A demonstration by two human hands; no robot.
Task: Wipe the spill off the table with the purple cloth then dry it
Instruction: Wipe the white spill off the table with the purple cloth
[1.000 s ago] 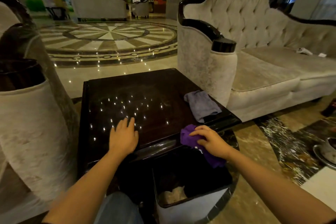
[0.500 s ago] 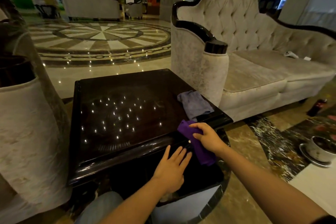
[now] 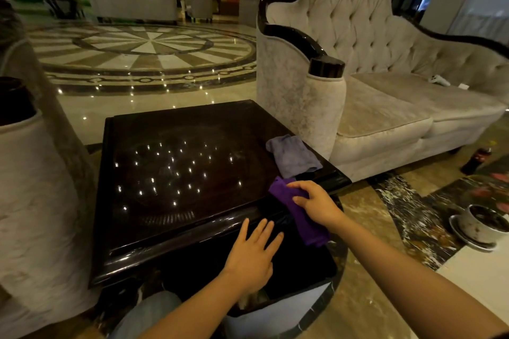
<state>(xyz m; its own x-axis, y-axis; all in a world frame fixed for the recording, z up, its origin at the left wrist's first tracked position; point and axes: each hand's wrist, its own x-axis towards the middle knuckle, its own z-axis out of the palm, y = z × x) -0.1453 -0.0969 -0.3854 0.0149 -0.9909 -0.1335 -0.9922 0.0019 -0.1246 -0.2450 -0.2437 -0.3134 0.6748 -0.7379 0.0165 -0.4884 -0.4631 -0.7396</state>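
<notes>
Dark glossy square wooden table (image 3: 176, 173) sits centre frame, its top dotted w/ reflected ceiling-light points. At approx 3 o'clock on the tabletop, near the right edge, lies a crumpled pale grey-lavender cloth (image 3: 293, 155), untouched. Just below it, at approx 4 o'clock on the table's near right corner, the purple cloth (image 3: 300, 217) drapes over the edge and hangs down off the front. The right hand (image 3: 316, 203) presses on it from above, fingers curled round the fabric, thumb side toward the table: a closed grip on the purple cloth. The left hand (image 3: 252, 254) is at 6 o'clock, in front of the table's near edge, palm down, fingers spread and straight, holding nothing; can't tell whether it touches the edge. Below both hands stands a dark-lined square bin w/ pale marble-look sides (image 3: 278, 314), open at the top, something pale inside.

At 1–2 o'clock a cream tufted velvet sofa w/ black wood trim (image 3: 385, 91) is just beside the table's right side. At far right, approx 4 o'clock on the marble floor, a white cup on a saucer (image 3: 480, 224); above it a dark bottle (image 3: 475, 161) near the sofa's foot.
</notes>
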